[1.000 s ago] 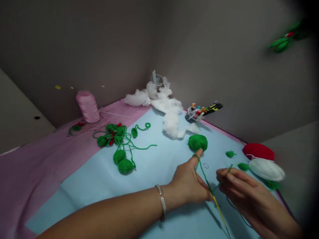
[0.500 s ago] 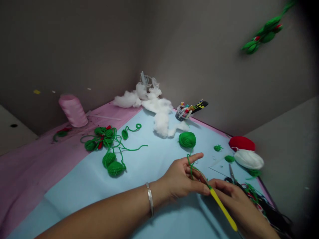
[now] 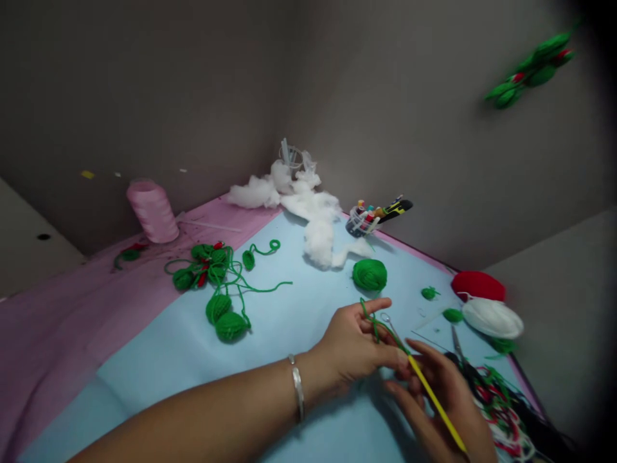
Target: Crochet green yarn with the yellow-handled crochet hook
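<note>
My left hand (image 3: 354,344) has green yarn (image 3: 370,315) looped over its raised index finger. Its thumb and other fingers pinch together at the yarn by the shaft of a yellow-handled crochet hook (image 3: 436,400). The metal tip of the hook points up and away, near the yarn. My right hand (image 3: 446,392) is loosely around the yellow handle, which lies across its fingers; the thumb is apart from the handle. Just beyond my left hand sits a ball of green yarn (image 3: 369,275).
Left lie green crocheted pieces (image 3: 231,326) with trailing strands and a pink thread cone (image 3: 153,212). White stuffing (image 3: 318,241) and a cup of pens (image 3: 361,222) stand behind. At right are red yarn (image 3: 478,285), white yarn (image 3: 491,317), scissors (image 3: 457,344) and tangled yarn scraps (image 3: 506,411).
My right hand's fingers have loosened and spread around the hook, its thumb moving down and left. The hook's metal tip now shows beyond the left fingers. The whole view has shifted slightly.
</note>
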Action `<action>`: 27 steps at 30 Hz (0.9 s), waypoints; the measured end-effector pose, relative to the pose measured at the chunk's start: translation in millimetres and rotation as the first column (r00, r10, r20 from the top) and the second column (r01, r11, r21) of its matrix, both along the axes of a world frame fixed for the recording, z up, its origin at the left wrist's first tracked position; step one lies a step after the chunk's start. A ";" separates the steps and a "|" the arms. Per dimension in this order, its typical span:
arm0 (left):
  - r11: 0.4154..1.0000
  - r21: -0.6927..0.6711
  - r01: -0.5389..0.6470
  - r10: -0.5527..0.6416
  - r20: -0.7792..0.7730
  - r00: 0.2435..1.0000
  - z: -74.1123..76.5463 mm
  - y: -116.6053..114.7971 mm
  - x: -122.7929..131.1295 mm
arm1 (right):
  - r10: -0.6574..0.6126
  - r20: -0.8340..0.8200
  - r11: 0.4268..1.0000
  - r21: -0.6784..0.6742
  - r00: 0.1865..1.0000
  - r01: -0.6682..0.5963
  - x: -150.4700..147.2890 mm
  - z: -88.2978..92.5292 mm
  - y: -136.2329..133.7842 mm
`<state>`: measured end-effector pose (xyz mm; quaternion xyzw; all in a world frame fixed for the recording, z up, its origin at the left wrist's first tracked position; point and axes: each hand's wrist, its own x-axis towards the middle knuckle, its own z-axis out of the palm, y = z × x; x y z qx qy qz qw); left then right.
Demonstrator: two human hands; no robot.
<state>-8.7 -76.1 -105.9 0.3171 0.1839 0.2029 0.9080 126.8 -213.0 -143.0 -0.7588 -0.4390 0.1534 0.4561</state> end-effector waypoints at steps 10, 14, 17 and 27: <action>0.998 0.029 0.063 -0.063 0.012 0.998 -0.1 -0.6 2.3 | -0.053 0.386 0.953 0.294 0.921 -0.069 -26.2 40.5 3.0; 0.999 0.035 0.038 -0.038 -0.003 0.999 -1.7 -1.9 1.9 | -0.190 0.262 0.960 0.252 0.946 0.122 -22.8 23.2 -2.5; 0.997 0.077 -0.014 0.016 -0.027 0.999 -0.5 -4.1 1.2 | -0.166 0.228 0.971 0.209 0.959 0.119 -10.6 14.3 -7.2; 0.938 0.346 0.017 0.046 -0.171 0.984 5.3 -10.2 0.8 | -0.358 -0.438 0.828 0.259 0.825 0.497 -40.9 25.5 16.5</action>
